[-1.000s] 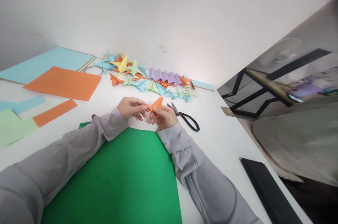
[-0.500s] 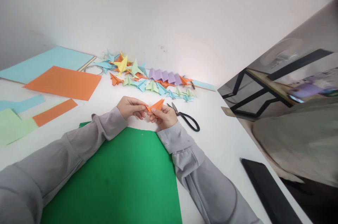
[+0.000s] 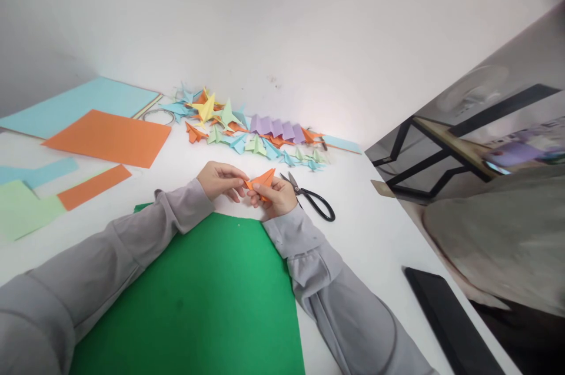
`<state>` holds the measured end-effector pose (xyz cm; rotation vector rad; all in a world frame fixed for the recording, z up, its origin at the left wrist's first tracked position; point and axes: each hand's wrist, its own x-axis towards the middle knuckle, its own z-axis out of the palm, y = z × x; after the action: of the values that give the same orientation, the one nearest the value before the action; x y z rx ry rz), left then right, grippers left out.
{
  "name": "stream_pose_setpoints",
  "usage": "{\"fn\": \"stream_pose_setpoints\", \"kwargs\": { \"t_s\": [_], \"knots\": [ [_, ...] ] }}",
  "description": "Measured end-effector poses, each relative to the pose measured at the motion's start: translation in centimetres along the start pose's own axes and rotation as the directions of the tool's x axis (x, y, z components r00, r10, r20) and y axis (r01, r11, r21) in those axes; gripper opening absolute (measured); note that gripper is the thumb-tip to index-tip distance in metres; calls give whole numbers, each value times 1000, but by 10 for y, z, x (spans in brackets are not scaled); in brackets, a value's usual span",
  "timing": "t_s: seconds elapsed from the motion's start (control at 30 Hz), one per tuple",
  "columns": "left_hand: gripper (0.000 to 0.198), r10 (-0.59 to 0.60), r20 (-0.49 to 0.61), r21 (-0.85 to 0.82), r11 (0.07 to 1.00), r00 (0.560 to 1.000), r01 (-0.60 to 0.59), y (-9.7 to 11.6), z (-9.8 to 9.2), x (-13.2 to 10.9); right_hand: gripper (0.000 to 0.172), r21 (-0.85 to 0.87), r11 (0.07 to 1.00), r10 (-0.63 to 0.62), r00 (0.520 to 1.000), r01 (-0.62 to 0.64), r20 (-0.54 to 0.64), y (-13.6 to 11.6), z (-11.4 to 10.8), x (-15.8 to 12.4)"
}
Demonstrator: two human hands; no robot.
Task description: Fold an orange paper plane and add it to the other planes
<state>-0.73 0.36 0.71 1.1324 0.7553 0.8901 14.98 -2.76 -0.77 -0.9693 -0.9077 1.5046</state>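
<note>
An orange folded paper piece (image 3: 263,178) is held between my two hands above the white table. My right hand (image 3: 281,195) grips its body, thumb on top and fingers underneath. At its left end, my left hand (image 3: 221,179) pinches a small tip between thumb and forefinger. Black-handled scissors (image 3: 314,198) lie just right of my right hand, blades partly behind it. Beneath my forearms spreads a large green sheet (image 3: 198,298).
Several folded paper figures (image 3: 205,109) and a purple pleated strip (image 3: 276,128) lie along the wall. Orange paper (image 3: 110,138), blue sheets (image 3: 83,99) and green paper (image 3: 22,210) are at left. A black flat object (image 3: 445,316) lies at right, near a seated person (image 3: 498,234).
Both hands stay almost in place, still on the orange folded paper. The view has shifted very slightly; nothing else visibly differs.
</note>
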Motion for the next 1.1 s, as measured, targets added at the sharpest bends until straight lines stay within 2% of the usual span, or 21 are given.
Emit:
{"fn": "stream_pose_setpoints", "kwargs": {
  "t_s": [0.2,0.37,0.5,0.63,0.77,0.97,1.1],
  "knots": [
    [13,-95,61,-122,987,994,102,7,-3,-1,24,-7,1000,-22,1000,22,1,-2,3,-2],
    [14,-104,72,-164,980,992,115,9,-4,1,26,21,999,-36,999,36,11,0,0,-1],
    [21,-83,-23,-231,970,996,75,7,1,0,26,8,992,-124,992,124,-10,6,0,0],
    [26,-70,-133,-200,979,989,42,3,10,-4,21,-139,957,-252,967,253,27,7,8,-6],
    [29,-77,-246,-227,974,966,19,0,14,-9,19,-227,922,-317,948,313,19,5,15,-12],
    [30,-47,-346,-291,955,937,-60,1,19,-25,13,-264,889,-381,924,374,26,8,21,-17],
    [27,-84,-370,-376,924,925,-67,0,19,-40,9,-315,853,-430,902,417,29,12,30,-26]
  ]
}}
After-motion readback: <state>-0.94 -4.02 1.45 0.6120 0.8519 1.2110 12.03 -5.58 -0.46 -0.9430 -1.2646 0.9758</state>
